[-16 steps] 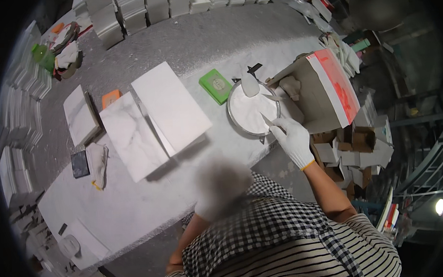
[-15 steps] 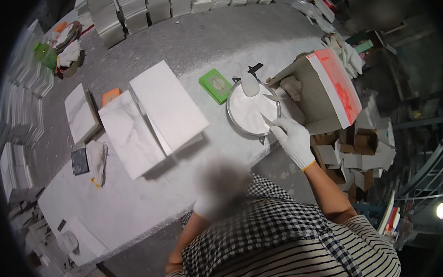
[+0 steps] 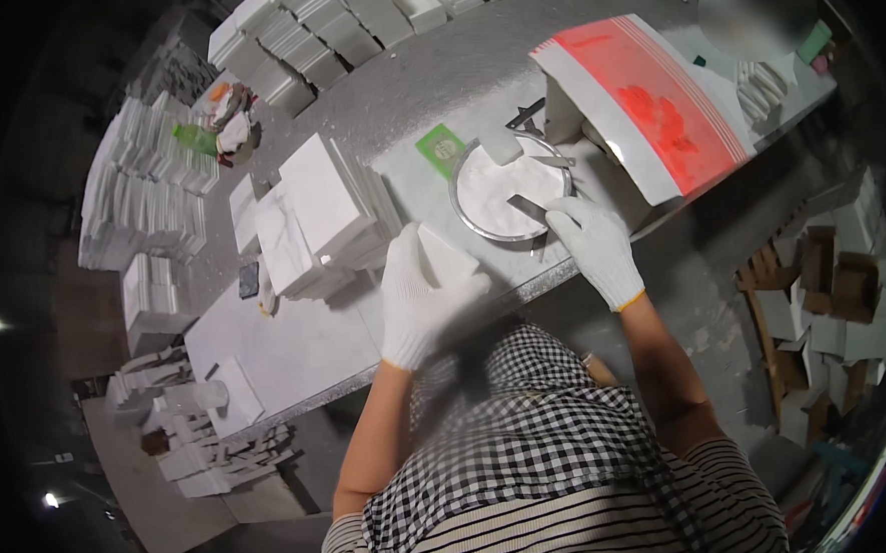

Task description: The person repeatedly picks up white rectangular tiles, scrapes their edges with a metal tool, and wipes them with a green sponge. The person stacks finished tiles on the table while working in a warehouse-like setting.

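My left hand, in a white knit glove, grips a pale flat tile above the table's front edge. Its thumb and fingers close around the tile's sides. My right hand, gloved too, holds a putty knife by its near end; the blade points into a round metal bowl. White powder or paste fills the bowl. A wide white scraper and a second metal blade rest at the bowl's far side.
Stacked white tiles stand left of the bowl, beside a small green box. A red-and-white carton sits on the right. More tile stacks line the far left. Open cardboard boxes lie lower right, off the table.
My left hand, blurred near my apron before, has moved up toward the table and now shows a tile. The putty knife stays over the bowl. The whole view has shifted and turned.
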`<move>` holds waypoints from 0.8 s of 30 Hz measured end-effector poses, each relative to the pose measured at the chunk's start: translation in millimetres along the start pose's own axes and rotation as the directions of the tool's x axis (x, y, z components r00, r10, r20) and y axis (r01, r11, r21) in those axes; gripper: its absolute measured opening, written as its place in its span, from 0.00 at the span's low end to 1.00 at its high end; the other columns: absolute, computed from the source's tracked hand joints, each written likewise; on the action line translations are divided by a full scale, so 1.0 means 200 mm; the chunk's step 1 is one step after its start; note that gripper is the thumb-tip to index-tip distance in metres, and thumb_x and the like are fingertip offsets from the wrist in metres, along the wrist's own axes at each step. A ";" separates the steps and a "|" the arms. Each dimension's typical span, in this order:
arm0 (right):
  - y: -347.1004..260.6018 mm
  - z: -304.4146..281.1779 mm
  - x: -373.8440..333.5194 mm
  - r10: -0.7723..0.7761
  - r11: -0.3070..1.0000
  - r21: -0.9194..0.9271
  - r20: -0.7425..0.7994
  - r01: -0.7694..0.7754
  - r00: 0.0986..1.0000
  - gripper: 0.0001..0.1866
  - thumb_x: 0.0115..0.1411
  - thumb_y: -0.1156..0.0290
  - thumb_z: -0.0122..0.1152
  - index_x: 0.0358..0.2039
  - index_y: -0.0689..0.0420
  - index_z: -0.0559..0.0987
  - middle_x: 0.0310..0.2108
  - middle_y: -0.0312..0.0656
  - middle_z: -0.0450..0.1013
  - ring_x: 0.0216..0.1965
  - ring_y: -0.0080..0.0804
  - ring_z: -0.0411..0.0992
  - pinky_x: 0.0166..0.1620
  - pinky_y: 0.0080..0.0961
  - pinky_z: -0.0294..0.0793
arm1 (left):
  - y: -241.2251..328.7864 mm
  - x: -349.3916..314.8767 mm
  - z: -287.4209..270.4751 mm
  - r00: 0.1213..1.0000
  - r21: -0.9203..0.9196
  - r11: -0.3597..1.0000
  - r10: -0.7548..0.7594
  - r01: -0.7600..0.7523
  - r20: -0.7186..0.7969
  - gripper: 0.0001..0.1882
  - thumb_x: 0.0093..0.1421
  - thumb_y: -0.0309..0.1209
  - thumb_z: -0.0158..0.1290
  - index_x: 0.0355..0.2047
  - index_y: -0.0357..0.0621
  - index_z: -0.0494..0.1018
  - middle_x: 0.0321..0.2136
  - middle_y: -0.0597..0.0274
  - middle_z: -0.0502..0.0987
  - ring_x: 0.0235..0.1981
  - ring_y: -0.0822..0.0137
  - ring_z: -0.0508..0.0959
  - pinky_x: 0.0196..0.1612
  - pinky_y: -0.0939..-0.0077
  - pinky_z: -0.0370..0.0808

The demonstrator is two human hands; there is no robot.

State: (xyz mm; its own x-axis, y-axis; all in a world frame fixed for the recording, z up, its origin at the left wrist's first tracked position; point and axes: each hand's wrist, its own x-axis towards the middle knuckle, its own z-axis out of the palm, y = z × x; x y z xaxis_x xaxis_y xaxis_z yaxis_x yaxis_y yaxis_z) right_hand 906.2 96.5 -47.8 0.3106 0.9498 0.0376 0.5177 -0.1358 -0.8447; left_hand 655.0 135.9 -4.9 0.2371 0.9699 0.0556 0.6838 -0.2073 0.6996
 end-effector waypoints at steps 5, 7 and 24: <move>0.06 0.00 0.01 -0.035 0.997 0.066 0.014 0.034 0.999 0.16 0.64 0.59 0.56 0.41 0.55 0.85 0.39 0.50 0.81 0.43 0.47 0.78 0.48 0.38 0.75 | 0.07 0.07 0.07 1.000 0.071 0.997 0.017 -0.017 -0.001 0.53 0.40 0.46 0.70 0.62 0.29 0.63 0.55 0.41 0.69 0.59 0.47 0.71 0.61 0.58 0.71; 0.05 -0.02 0.02 -0.001 0.998 0.057 0.044 -0.002 0.999 0.16 0.64 0.58 0.56 0.41 0.55 0.85 0.38 0.50 0.81 0.42 0.47 0.78 0.48 0.38 0.75 | 0.09 0.10 0.10 1.000 0.023 0.999 0.026 -0.026 0.011 0.51 0.40 0.46 0.70 0.61 0.30 0.64 0.55 0.41 0.70 0.57 0.47 0.72 0.60 0.57 0.72; 0.01 -0.01 0.06 0.025 0.987 0.155 0.124 -0.045 0.992 0.14 0.64 0.66 0.59 0.41 0.63 0.84 0.32 0.39 0.80 0.33 0.24 0.74 0.38 0.25 0.73 | -0.01 0.26 0.13 0.990 -0.022 0.990 0.142 -0.142 0.021 0.56 0.39 0.50 0.73 0.62 0.29 0.64 0.56 0.40 0.71 0.59 0.47 0.72 0.61 0.59 0.71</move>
State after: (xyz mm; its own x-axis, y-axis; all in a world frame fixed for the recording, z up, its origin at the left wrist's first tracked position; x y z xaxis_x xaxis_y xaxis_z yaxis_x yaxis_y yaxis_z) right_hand 913.0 106.7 -47.8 0.2219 0.9738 -0.0504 0.3731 -0.1326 -0.9183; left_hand 683.2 183.7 -22.1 0.3465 0.9276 0.1397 0.6279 -0.3400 0.7001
